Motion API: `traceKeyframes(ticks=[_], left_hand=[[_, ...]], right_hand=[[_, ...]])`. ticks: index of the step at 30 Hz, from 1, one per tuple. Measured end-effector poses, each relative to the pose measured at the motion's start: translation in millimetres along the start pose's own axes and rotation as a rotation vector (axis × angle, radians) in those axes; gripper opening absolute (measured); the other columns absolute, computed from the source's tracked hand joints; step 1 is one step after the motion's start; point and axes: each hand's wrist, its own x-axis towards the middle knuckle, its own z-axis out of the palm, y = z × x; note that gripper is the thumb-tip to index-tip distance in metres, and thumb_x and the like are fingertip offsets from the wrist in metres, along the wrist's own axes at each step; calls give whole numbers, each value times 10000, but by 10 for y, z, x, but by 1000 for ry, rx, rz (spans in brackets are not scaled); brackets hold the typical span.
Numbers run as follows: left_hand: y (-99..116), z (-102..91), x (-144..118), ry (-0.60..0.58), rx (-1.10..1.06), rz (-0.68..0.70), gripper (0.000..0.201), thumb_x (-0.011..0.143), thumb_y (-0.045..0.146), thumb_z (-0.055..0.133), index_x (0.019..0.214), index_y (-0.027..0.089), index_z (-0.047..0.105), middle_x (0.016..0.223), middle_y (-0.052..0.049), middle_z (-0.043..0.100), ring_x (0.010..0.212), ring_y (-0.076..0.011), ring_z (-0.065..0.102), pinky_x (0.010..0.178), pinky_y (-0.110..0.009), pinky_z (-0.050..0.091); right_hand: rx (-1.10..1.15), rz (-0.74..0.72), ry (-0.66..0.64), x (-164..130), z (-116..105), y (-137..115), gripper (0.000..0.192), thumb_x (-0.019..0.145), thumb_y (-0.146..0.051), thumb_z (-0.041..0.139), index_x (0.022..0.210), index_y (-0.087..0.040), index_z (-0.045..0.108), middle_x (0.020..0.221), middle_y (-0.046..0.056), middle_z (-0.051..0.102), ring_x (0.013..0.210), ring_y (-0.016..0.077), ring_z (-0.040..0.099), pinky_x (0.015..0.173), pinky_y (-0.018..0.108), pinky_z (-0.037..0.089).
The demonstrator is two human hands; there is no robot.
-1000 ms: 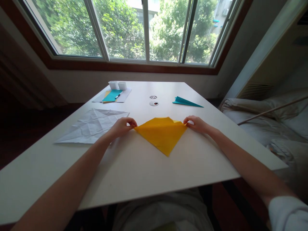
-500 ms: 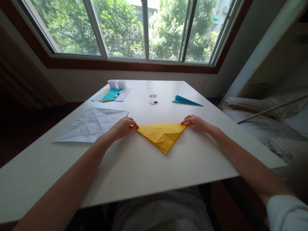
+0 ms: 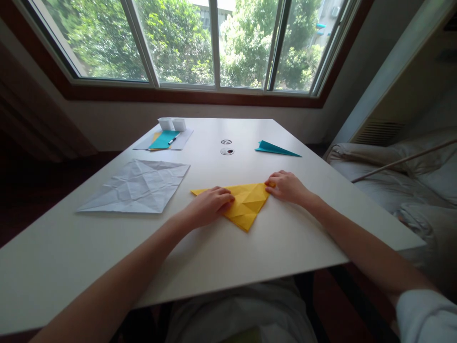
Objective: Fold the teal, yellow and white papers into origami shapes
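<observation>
Under your hands the yellow paper triangle (image 3: pixel 246 206) is thin, matt sheet, its surface broken by sharp creases that catch the window light in flat facets. The tabletop (image 3: pixel 221 257) you work on is a smooth white board with a faint satin sheen and no visible grain. To your left, the white paper sheet (image 3: pixel 137 186) is matt and heavily creased, almost crumpled. Farther off, the folded teal paper (image 3: pixel 274 149) looks smooth and matt. On your right, the bedding (image 3: pixel 400 186) is soft, rumpled cloth.
</observation>
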Motion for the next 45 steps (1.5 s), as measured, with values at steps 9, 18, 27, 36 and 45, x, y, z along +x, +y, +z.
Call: traceKeyframes(ticks=[9,18,27,36,45], left_hand=[[118,122,18,-11,14,-46,230,878,268,429,1067,197,540,1139,-85,566,1083,-222,505,941,-364,398],[189,159,-45,-179,75,-263,633,870,560,308,1399,217,268,1478,-81,246,1342,-342,174,1043,-527,225],[181,145,-38,-261,37,-292,888,756,747,279,1447,212,121,1511,-79,96,1363,-363,43,1058,-549,125],[176,114,-27,-239,10,-292,883,721,759,338,1429,248,202,1504,-71,160,1356,-362,100,1051,-525,146],[210,23,-42,-289,102,-467,994,632,827,345,1416,225,239,1481,-165,194,1316,-436,168,978,-578,224]], right_hand=[[222,-239,-5,-64,33,-521,297,860,-342,481,1086,-211,622,1109,75,617,1021,213,545,909,367,401],[251,-251,-169,-137,1,-677,915,670,-734,494,1355,-137,385,1346,144,449,1227,315,382,1036,459,272],[238,-193,-273,-175,13,-705,1087,616,-816,430,1430,-128,215,1477,147,217,1355,328,149,1096,456,117],[278,-105,-333,-60,80,-552,957,737,-753,346,1442,-135,156,1496,131,154,1371,283,116,1100,452,115],[177,132,-432,-105,95,-302,991,746,-754,283,1445,-87,63,1503,153,52,1377,283,41,1104,470,88]])
